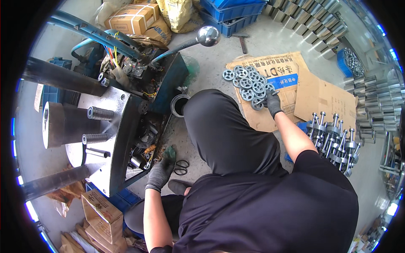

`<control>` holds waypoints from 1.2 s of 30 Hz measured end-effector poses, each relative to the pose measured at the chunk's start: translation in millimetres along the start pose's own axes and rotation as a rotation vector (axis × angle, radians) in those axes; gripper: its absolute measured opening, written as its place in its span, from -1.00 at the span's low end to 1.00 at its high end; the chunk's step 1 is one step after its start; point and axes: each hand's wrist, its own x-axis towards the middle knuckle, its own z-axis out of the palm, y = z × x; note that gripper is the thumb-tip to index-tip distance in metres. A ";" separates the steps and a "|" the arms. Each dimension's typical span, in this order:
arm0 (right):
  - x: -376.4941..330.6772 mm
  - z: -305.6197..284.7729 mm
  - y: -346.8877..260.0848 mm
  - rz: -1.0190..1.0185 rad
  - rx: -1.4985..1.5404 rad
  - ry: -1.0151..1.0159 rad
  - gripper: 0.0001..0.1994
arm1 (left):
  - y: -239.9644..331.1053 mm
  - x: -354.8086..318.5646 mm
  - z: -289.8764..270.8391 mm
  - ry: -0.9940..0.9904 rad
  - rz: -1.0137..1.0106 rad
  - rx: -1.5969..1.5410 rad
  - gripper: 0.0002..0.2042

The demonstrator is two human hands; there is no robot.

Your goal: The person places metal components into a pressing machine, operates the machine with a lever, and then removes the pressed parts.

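Observation:
My right hand (pixel 273 103), in a dark grey glove, is at the right edge of a pile of grey spoked metal wheels (pixel 246 82). Its fingers bend around a wheel at that edge, partly covering it. The pile lies on flattened cardboard (pixel 288 98) to the right of my knee. My left hand (pixel 159 174), gloved as well, hangs low beside the machine. A small green piece (pixel 170 152) shows right at its fingertips; whether the fingers grip it is unclear. Black-handled scissors (pixel 181 167) lie on the floor just right of that hand.
A machine with a steel plate (pixel 95 158), thick columns and a ball-topped lever (pixel 209 36) stands at left. Metal shaft parts (pixel 335 139) are stacked at right. A hammer (pixel 242 41), blue crates (pixel 230 19) and shiny cylinders (pixel 310 21) are farther off. An open carton (pixel 101 211) sits lower left.

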 end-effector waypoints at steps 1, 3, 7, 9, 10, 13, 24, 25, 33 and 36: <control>-4.0 2.3 2.2 -0.020 0.004 -0.014 -0.66 | -2.1 -0.3 -0.4 0.002 0.006 0.003 -0.65; -8.4 -2.3 6.6 -0.112 -0.110 -0.108 -0.66 | -2.4 -0.1 -1.3 0.006 0.012 0.002 -0.65; -7.8 -9.3 21.7 -0.190 -0.165 -0.236 -0.62 | 1.8 -4.0 -3.1 0.007 -0.016 -0.026 -0.68; -0.3 -8.6 37.5 -0.389 -0.262 -0.153 -0.49 | 1.3 -3.6 -3.2 0.005 -0.033 -0.041 -0.68; 3.3 -5.9 47.3 -0.468 -0.380 -0.139 -0.41 | -0.6 -4.7 -2.5 -0.013 -0.030 -0.077 -0.66; 14.0 6.8 93.3 -0.459 -0.132 -0.182 -0.33 | 1.1 -8.4 -4.2 -0.026 -0.067 -0.036 -0.61; 65.7 16.1 88.2 -0.324 -0.942 0.139 -0.40 | -17.3 1.1 4.8 -0.052 -0.073 -0.039 -0.58; 61.9 15.1 84.1 -0.296 -0.924 0.147 -0.39 | -17.6 0.7 5.1 -0.060 -0.058 -0.036 -0.58; 56.0 76.8 15.2 0.306 -0.771 -0.186 -0.57 | -30.3 -20.9 9.2 0.038 -0.088 -0.006 -0.58; 118.2 2.5 19.5 0.351 -0.658 -0.040 -0.57 | -5.0 14.6 0.6 0.052 0.035 0.003 -0.60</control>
